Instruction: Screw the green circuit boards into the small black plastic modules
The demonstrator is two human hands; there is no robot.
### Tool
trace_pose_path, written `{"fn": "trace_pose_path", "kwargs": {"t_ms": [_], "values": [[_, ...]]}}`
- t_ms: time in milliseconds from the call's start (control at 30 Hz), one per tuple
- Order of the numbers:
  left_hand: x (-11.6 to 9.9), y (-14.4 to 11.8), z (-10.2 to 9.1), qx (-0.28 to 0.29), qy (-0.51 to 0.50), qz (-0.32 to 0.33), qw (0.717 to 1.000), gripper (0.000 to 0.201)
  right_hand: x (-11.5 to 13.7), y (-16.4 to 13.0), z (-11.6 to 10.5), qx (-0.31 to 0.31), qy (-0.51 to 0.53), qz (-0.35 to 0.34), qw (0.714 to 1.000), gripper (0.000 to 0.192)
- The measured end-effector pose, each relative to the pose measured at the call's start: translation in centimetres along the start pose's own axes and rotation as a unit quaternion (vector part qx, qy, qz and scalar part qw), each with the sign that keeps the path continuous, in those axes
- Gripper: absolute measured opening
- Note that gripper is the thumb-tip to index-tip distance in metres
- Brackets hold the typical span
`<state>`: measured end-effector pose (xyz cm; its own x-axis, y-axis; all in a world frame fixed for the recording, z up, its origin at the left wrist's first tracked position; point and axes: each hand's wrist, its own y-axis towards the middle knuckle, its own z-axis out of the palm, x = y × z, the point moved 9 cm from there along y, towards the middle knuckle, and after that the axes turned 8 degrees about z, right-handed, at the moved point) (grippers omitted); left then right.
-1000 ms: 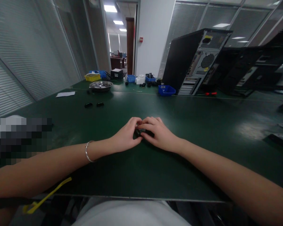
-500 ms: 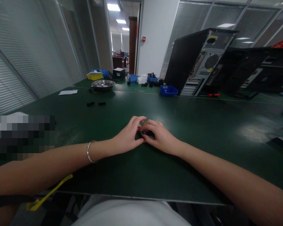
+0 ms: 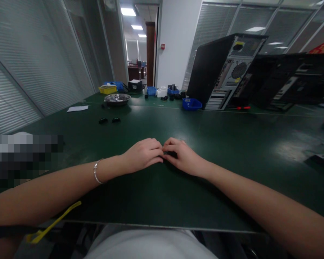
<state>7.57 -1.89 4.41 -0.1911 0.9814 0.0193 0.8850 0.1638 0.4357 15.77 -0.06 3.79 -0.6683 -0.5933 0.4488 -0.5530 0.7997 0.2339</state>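
Observation:
My left hand (image 3: 143,155) and my right hand (image 3: 181,156) rest together on the green table (image 3: 205,144), fingertips meeting over a small black part (image 3: 172,154). Most of the part is hidden under the fingers. The left hand's fingers are curled down and pinch at the part's left end. My right hand covers it from the right and grips it. A silver bracelet (image 3: 95,172) circles my left wrist.
Two small black parts (image 3: 108,120) lie further back on the left. A metal bowl (image 3: 117,98), yellow and blue bins (image 3: 191,104), a white paper (image 3: 77,108) and an open computer case (image 3: 224,72) stand at the far side. A red-handled screwdriver (image 3: 242,107) lies beside the case.
My left hand has turned palm-down and its fingers have curled in over the part's left end. The right hand has stayed put on the part.

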Motion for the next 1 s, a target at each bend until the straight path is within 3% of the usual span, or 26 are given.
{"fn": "trace_pose_path", "kwargs": {"t_ms": [267, 467, 1000], "values": [[-0.1, 0.1, -0.3, 0.01, 0.011, 0.023, 1.0, 0.017, 0.4, -0.4, -0.4, 0.023, 0.022, -0.022, 0.999, 0.033], [0.1, 0.3, -0.3, 0.016, -0.012, 0.021, 1.0, 0.016, 0.0, -0.5, -1.1, 0.001, 0.066, -0.022, 0.998, 0.044], [0.2, 0.4, -0.2, 0.027, -0.016, 0.021, 0.999, 0.014, -0.2, -0.3, -1.4, -0.019, 0.083, -0.026, 0.996, 0.033]]}}
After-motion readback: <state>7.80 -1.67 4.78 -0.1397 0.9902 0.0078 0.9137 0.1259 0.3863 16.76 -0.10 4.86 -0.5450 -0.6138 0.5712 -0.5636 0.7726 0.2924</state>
